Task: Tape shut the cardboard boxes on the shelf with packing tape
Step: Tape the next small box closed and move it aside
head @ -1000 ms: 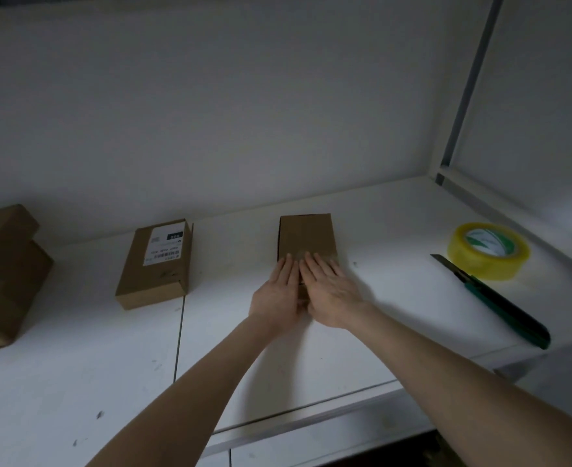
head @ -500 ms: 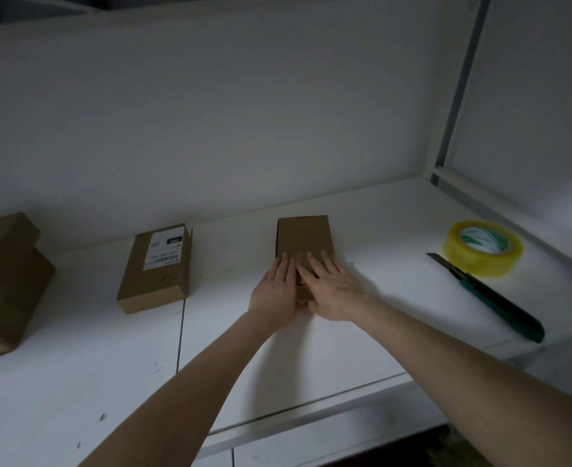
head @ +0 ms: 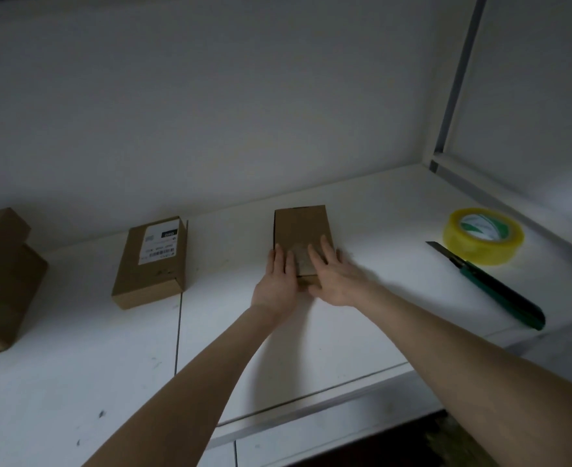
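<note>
As two bare forearms reach in over the near edge of the white shelf [head: 277, 352], the left hand [head: 277, 279] and the right hand [head: 338, 278] lie palms down, side by side, on the near end of a small plain cardboard box [head: 299, 227]. The fingers are straight and flat against its top, and neither hand grips anything. The left hand's fingers run along the box's left edge and the right hand's spread over its right edge. A paler, glossy strip shows between them; whether that is tape cannot be told in the dim light. The box sits mid-shelf, its long side running near to far.

Well apart to the right lies a green utility knife [head: 490, 288], blade out, its tip just beside a roll of yellowish packing tape [head: 483, 235] lying flat farther back. At the left edge of view, larger brown boxes [head: 1, 281] are stacked. Between them and the hands rests a second cardboard box [head: 151, 264], with a white printed label on its far end.
</note>
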### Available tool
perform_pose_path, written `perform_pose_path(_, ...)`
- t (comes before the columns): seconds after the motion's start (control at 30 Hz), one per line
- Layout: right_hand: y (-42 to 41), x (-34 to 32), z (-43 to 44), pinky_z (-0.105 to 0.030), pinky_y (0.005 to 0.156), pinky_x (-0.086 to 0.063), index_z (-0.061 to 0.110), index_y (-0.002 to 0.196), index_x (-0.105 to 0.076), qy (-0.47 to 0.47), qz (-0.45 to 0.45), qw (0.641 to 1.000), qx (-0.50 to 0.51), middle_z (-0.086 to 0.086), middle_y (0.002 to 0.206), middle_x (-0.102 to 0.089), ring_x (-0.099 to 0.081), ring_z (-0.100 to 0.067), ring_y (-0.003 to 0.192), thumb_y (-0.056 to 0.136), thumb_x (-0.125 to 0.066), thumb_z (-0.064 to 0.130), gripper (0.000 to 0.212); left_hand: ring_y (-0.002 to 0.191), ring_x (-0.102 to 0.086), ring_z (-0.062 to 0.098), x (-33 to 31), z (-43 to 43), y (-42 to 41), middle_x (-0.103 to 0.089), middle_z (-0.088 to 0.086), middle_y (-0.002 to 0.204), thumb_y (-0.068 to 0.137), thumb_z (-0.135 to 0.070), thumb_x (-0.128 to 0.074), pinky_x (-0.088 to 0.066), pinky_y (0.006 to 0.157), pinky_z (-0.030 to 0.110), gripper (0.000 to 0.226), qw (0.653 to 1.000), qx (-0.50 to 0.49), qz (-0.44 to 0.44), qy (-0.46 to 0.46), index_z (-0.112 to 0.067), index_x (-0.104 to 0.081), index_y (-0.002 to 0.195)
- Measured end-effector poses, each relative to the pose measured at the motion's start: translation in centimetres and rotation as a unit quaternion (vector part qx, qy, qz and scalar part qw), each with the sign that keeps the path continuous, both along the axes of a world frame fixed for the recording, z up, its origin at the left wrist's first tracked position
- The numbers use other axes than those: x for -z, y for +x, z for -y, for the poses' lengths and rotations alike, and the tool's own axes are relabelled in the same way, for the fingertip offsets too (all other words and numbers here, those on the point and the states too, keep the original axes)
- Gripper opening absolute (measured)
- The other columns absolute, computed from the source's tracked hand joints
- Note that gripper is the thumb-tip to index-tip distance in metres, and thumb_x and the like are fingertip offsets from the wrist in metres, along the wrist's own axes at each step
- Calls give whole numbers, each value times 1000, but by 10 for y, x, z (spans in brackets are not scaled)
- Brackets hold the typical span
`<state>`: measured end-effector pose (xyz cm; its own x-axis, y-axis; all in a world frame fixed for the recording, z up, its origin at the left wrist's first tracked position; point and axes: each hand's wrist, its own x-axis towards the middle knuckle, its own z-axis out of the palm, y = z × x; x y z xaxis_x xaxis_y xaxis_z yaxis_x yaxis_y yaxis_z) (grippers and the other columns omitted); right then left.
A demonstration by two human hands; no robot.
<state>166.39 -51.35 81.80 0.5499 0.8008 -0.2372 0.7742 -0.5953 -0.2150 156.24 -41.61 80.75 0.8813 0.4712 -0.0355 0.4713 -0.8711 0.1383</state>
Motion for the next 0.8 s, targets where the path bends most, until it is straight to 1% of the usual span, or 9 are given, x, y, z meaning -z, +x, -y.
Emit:
perform_pose_path(0.1,-2,2,-1,-38,113,-29,24,155,11,31,-30,999,26,0,158,29,-19,-30,147,99,-46,46,83,147,10,31,4,2,0,13,20,157,103,-17,-30,-23,115,34,61,1000,-14,14,-10,-1,6,150)
perform_pose_path(0.23,-7,3,-5,-37,108,-34,15,154,14,26,-3,998,58,-6,158,28,-27,-32,144,98,-49,45,89,147,6,30,-1,7,-1,13,20,158,103,-17,-31,-17,117,32,63,999,-35,15,-38,1,6,149)
perform_pose_path(0.27,-8,2,-7,-38,110,-33,14,154,15,19,-5,997,70,-7,158,28,-25,-33,144,97,-50,45,91,147,4,30,-3,7,-2,12,20,158,102,-16,-32,-18,117,32,64,998,-37,12,-46,2,6,149)
perform_pose_path(0.33,-8,0,-10,-41,117,-21,13,154,14,9,4,997,80,-11,159,25,-11,-36,148,96,-52,46,93,148,0,30,-6,4,-4,12,20,158,101,-15,-36,-21,116,32,67,997,-50,20,-57,3,7,149)
perform_pose_path(0.4,-10,-4,-9,-44,121,-7,14,155,9,15,50,997,54,-12,161,19,3,-33,149,95,-52,46,91,148,3,28,-5,-1,-6,11,18,158,102,-19,-36,-13,118,32,67,998,-46,46,-28,2,7,149)
perform_pose_path(0.47,-12,-4,-7,-41,121,-1,16,156,4,24,93,995,-7,-8,162,13,8,-26,150,96,-49,41,84,148,7,25,-1,-2,-8,9,14,159,103,-21,-31,-2,119,30,63,998,4,57,18,-2,5,150)
perform_pose_path(0.5,-13,-1,-6,-39,122,1,16,156,3,21,100,994,-31,-7,163,12,8,-24,150,97,-46,38,80,148,8,23,2,-1,-8,7,12,160,103,-22,-30,-2,119,29,62,998,20,53,22,-5,4,151)
perform_pose_path(0.63,-16,3,-5,-39,122,4,15,155,6,2,86,995,-42,-7,163,13,12,-22,150,100,-39,33,74,148,6,17,8,3,-5,6,7,161,103,-25,-30,-15,117,26,61,998,21,50,16,-9,3,152)
perform_pose_path(0.8,-10,-4,0,-41,121,3,15,156,8,-7,58,998,-26,-9,162,17,15,-23,149,98,-45,37,81,148,8,18,-5,5,-4,10,8,160,102,-33,-34,-30,111,31,67,999,29,20,9,-14,6,153)
